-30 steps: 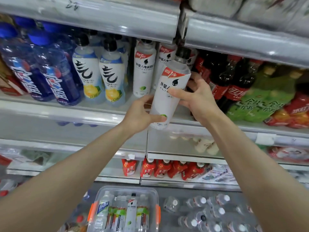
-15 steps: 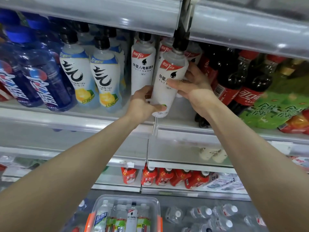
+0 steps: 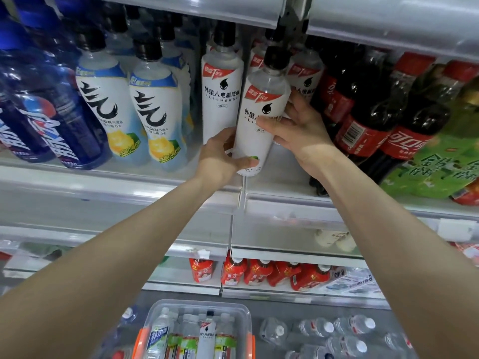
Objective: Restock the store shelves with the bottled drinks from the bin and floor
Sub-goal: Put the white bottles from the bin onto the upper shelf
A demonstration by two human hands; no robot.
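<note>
At shelf [image 3: 103, 186] front, left hand [image 3: 217, 161] grips base of tilted bottle [image 3: 259, 112] from 7 o'clock, right hand [image 3: 303, 133] wraps its middle from 3 o'clock.

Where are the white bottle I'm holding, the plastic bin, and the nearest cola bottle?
white bottle [image 3: 256, 145], head view, on its white label.
plastic bin [image 3: 199, 304], head view, on its far rim.
cola bottle [image 3: 359, 137], head view, on its red label.

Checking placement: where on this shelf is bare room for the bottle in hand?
Bare shelf floor lies under the held bottle, between the standing white bottle and the cola bottles. Leftward, lemon bottles and blue bottles crowd.
</note>
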